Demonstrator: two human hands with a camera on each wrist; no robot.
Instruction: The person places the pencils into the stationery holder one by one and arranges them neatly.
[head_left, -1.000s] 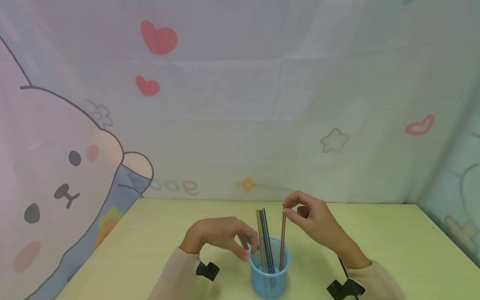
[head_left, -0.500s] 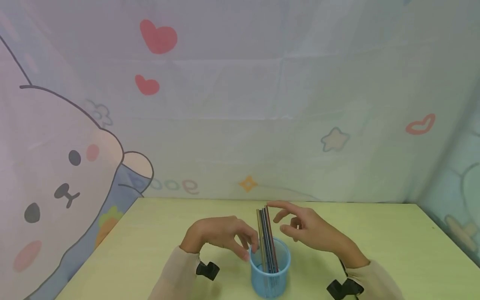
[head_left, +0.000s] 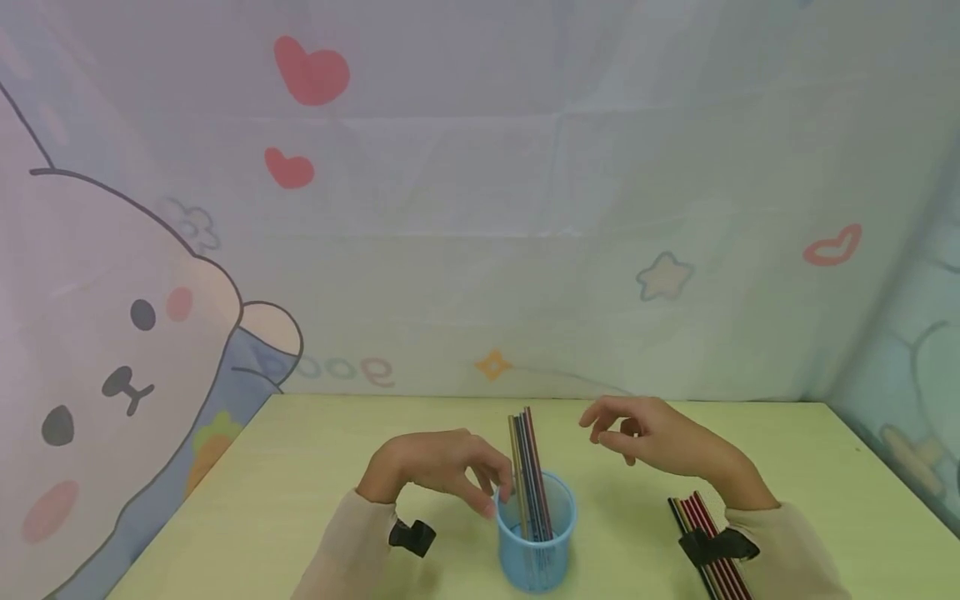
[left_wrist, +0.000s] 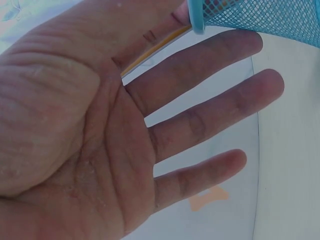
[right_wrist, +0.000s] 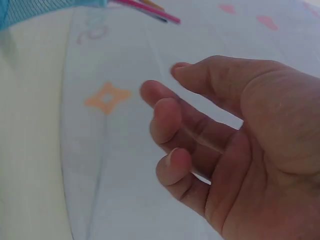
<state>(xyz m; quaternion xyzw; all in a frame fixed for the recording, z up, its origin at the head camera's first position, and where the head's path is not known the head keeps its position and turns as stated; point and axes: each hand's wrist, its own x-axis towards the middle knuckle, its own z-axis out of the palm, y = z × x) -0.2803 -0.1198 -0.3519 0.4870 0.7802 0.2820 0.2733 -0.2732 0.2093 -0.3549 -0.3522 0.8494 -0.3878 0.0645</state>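
Observation:
A light blue mesh pen cup (head_left: 534, 567) stands upright on the table, with several thin colored pencils (head_left: 529, 467) leaning left inside it: yellow, dark and red. My left hand (head_left: 453, 467) pinches the cup's rim between thumb and index finger. Its other fingers stretch out straight below the mesh wall (left_wrist: 265, 15) in the left wrist view. To the right of the cup, my right hand (head_left: 656, 433) hovers above the table with loosely bent fingers, holding nothing. Pink and dark pencil ends (right_wrist: 155, 12) jut past the cup in the right wrist view, apart from that hand.
Another bunch of pencils (head_left: 701, 517), black, yellow and red, lies on the table at the right, partly hidden by the right wrist's strap and sleeve. Behind the pale yellow table (head_left: 322, 417) hangs a printed cloth (head_left: 450, 208) with hearts and a bear.
The red pencil, held upright at the cup's right side, was let go and now leans with the others. My right hand has drawn back rightward, and the bunch under its wrist has come into view.

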